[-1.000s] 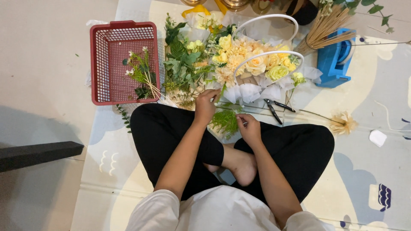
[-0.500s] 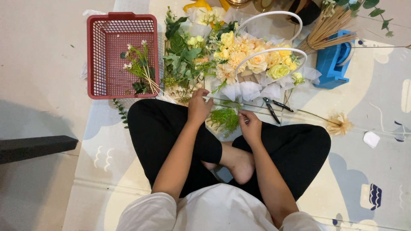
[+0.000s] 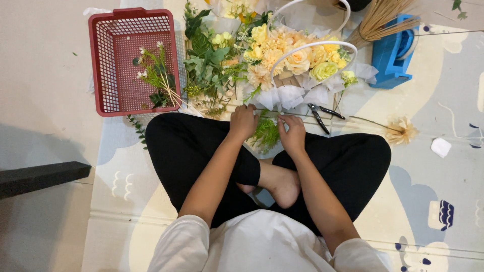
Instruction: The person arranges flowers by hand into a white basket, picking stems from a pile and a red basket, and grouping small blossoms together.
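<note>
I sit cross-legged on a patterned mat. My left hand (image 3: 244, 122) and my right hand (image 3: 292, 133) both pinch a thin green stem (image 3: 330, 117) that runs to the right and ends in a dried tan flower (image 3: 402, 131). A feathery green sprig (image 3: 266, 134) lies between my hands. Just beyond them stands a white-handled basket of yellow and cream flowers (image 3: 297, 56), wrapped in white paper. Black pliers (image 3: 319, 115) lie right of my right hand.
A red plastic basket (image 3: 121, 22) with a few sprigs sits at the far left. Loose green foliage (image 3: 207, 65) is piled beside it. A blue tape dispenser (image 3: 394, 54) and a dried straw bundle (image 3: 383, 17) are at the far right.
Both hands have drawn closer together on the stem, just in front of the flower basket. The view has tilted slightly.
</note>
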